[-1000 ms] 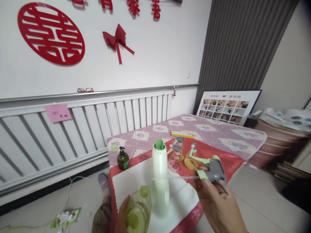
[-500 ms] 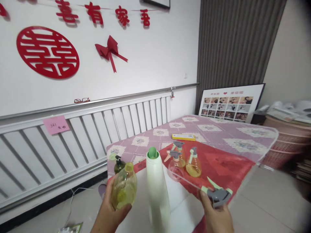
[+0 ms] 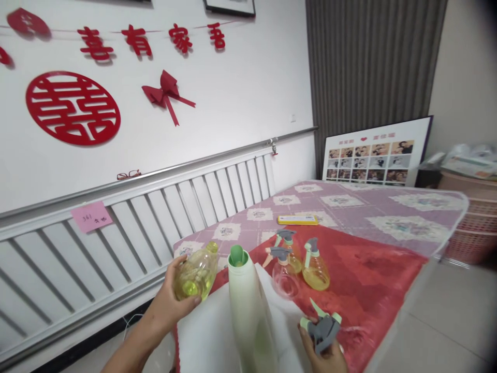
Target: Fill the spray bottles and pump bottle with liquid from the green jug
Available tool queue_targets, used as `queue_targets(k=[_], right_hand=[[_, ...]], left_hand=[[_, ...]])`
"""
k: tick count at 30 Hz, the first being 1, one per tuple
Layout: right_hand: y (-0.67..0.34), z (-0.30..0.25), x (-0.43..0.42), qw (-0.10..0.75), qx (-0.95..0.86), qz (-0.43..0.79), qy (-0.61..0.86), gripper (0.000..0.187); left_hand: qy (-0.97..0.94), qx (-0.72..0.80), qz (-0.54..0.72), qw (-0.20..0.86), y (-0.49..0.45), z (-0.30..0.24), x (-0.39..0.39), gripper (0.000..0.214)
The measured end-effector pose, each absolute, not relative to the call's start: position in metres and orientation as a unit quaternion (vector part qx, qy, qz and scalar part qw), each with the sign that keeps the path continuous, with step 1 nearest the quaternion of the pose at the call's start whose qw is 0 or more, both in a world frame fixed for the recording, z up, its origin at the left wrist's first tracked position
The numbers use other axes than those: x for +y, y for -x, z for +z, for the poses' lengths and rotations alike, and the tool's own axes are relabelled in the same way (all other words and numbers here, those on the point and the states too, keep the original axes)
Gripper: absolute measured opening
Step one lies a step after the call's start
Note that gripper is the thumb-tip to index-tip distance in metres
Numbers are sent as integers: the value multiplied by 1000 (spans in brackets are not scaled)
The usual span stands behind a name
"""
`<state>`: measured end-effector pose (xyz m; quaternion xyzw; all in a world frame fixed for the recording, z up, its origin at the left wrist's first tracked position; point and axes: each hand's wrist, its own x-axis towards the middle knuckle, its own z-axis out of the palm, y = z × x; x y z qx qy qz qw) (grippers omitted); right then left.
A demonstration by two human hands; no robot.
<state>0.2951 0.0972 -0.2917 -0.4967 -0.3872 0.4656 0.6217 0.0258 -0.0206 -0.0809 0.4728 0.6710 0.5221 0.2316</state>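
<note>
My left hand [image 3: 171, 299] is closed round a small clear bottle of yellow liquid [image 3: 196, 272], held tilted with its open neck pointing up and right, above the table's left corner. My right hand [image 3: 324, 349] grips a grey and green spray head [image 3: 324, 326] low over the red cloth [image 3: 361, 280]. Between my hands stands a tall pale green bottle [image 3: 248, 316] with a green funnel in its mouth. Behind it stand three small spray bottles [image 3: 297, 261] with grey and green heads, two with yellow liquid, one clear.
A yellow flat box [image 3: 297, 219] lies on the purple patterned tablecloth [image 3: 407, 212]. A white slatted radiator cover [image 3: 155, 207] runs along the wall at left. A framed photo collage [image 3: 376, 153] leans at the back. Pink baskets [image 3: 471, 228] stand at right.
My left hand has lifted the yellow bottle up and away to the left of the tall bottle. My right hand has lowered the spray head toward the cloth. The view has tilted up.
</note>
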Motion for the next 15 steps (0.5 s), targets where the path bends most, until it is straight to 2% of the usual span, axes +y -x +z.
queue_targets(k=[5,15], right_hand=[[-294,-302,100,602,-384,492,498,52],[-290,-319,104,614,-401,479,482,49]], left_hand=[[-487,669,513,226,-28,-65,-13,79],[-512,686,450,255,-17,-51,-4,82]])
